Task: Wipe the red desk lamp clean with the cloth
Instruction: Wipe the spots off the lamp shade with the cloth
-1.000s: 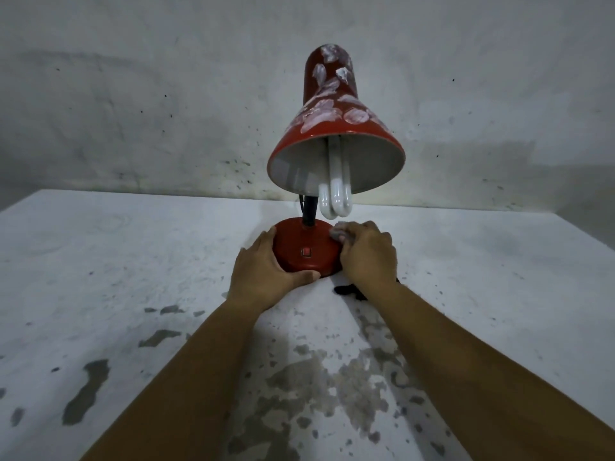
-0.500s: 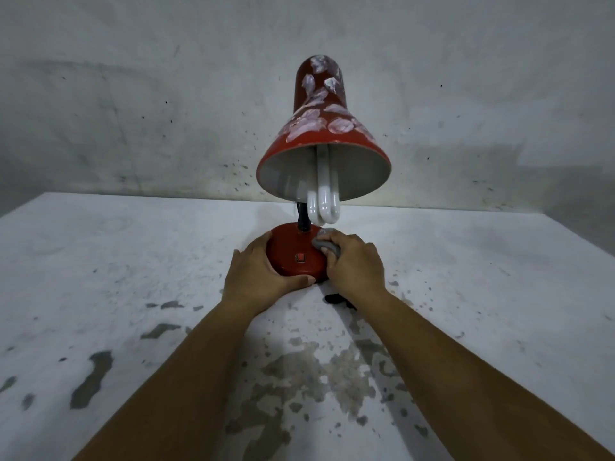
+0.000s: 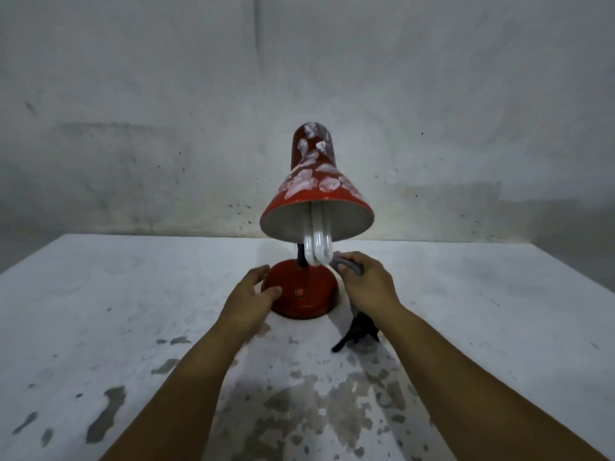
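Note:
The red desk lamp (image 3: 314, 181) stands in the middle of the table, its shade patterned with pale leaves and a white bulb (image 3: 317, 247) hanging out of it. Its round red base (image 3: 304, 294) has a small switch at the front. My left hand (image 3: 251, 294) rests against the base's left side, thumb on its rim. My right hand (image 3: 366, 284) is just right of the base, a little off it, and is shut on a small grey cloth (image 3: 347, 265) that sticks out near the bulb's tip.
The white table (image 3: 133, 311) has worn grey patches toward me. A black cord end (image 3: 357, 331) lies on the table under my right wrist. A stained grey wall (image 3: 166, 128) rises right behind the table's far edge.
My right hand with the cloth has come off the top of the base and moved to its right. My left hand has slid from the front of the base to its left side. The camera has drawn back.

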